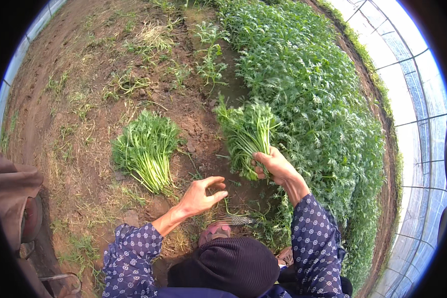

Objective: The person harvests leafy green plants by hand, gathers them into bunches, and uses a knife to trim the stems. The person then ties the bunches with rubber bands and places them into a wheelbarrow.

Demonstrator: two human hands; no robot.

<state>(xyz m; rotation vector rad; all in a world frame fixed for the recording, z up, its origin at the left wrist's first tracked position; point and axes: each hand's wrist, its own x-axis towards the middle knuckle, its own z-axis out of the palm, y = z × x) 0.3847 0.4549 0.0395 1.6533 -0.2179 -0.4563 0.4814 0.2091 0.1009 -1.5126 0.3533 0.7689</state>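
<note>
My right hand (273, 164) is closed around the stems of a bunch of leafy greens (251, 130), which look like garland chrysanthemum. The leaves are partly blurred, and some hang below the fist. To its left, my left hand (203, 193) is empty, with thumb and fingers apart. Beyond that hand, a second bunch of cut greens (149, 152) lies on the soil, its pale stems towards me. A fan of thin strands (234, 219) rests near my shoe (214, 232); I cannot tell what it is.
A dense bed of the same greens (301, 82) grows along the right. Past it curves the greenhouse's plastic film wall (417, 123). Bare soil (85, 145) with weeds and dry stalks spreads left. Brown cloth (15, 178) and a curved metal piece (65, 275) are at the left edge.
</note>
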